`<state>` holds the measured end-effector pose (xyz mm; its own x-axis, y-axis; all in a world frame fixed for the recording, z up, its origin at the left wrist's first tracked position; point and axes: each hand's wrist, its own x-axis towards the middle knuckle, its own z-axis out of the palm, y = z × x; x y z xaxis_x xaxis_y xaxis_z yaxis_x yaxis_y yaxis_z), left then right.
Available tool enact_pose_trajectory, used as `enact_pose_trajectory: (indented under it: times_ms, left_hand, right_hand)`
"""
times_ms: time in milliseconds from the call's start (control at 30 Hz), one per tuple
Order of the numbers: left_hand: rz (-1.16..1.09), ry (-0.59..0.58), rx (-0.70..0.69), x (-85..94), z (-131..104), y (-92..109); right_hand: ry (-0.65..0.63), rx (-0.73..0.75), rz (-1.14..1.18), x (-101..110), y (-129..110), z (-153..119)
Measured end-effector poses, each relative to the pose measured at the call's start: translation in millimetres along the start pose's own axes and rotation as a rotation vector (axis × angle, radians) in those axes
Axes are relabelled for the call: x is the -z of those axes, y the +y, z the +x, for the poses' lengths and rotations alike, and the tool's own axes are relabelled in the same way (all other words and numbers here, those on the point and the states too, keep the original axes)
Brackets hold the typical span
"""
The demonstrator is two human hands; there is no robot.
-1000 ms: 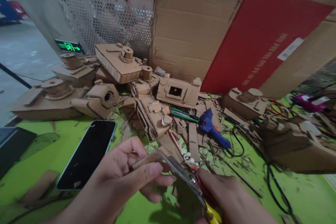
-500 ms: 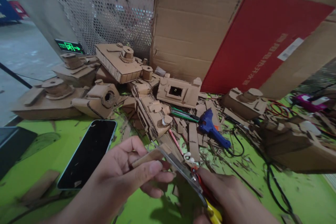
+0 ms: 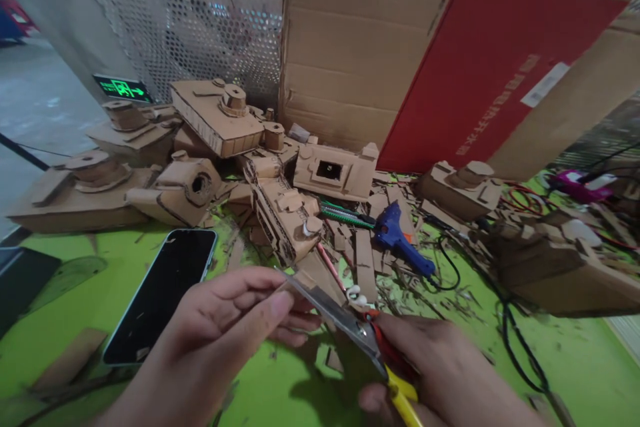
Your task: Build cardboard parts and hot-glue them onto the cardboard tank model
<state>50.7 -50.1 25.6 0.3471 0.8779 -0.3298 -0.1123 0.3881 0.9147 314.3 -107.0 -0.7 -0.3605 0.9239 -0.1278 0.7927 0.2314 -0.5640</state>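
My right hand grips a pair of scissors with red and yellow handles. The metal blades point up and left, their tips beside the fingers of my left hand. That hand is closed, thumb against the fingers, on a small cardboard piece that is now mostly hidden by the fingers and blades. Just beyond the blades stands a cardboard camera model with a layered, ridged body. A pink stick and a white earphone-like item lie behind the scissors.
A phone lies left of my hands. Behind are several cardboard camera models, a green cutter and a blue glue gun with its cable. Cardboard scraps litter the green table. A large cardboard sheet stands at the back.
The cardboard strip, plainly visible before between my left fingers, is now mostly out of sight. The scissor blades have come closer together, and the view has shifted slightly.
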Motion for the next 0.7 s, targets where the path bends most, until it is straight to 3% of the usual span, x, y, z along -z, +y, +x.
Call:
enact_pose_trajectory:
  times_ms: [200, 300, 433, 533, 700]
  left_hand:
    - [-0.028, 0.054, 0.053, -1.5, 4, -1]
    - [-0.087, 0.094, 0.085, 1.2, 6, -4]
    - [0.019, 0.198, 0.012, 8.8, 9, -6]
    - [0.034, 0.214, 0.001, 11.6, 14, -7]
    - [-0.008, 0.184, 0.034, 10.8, 20, -8]
  right_hand:
    - [0.112, 0.076, 0.031, 2, -1, -2]
    - [0.285, 0.047, -0.010, 12, 8, -2]
    - [0.494, -0.283, -0.346, 34, 38, 3]
    - [0.421, -0.592, -0.531, 51, 64, 10]
    - [0.387, -0.714, -0.582, 66, 92, 17]
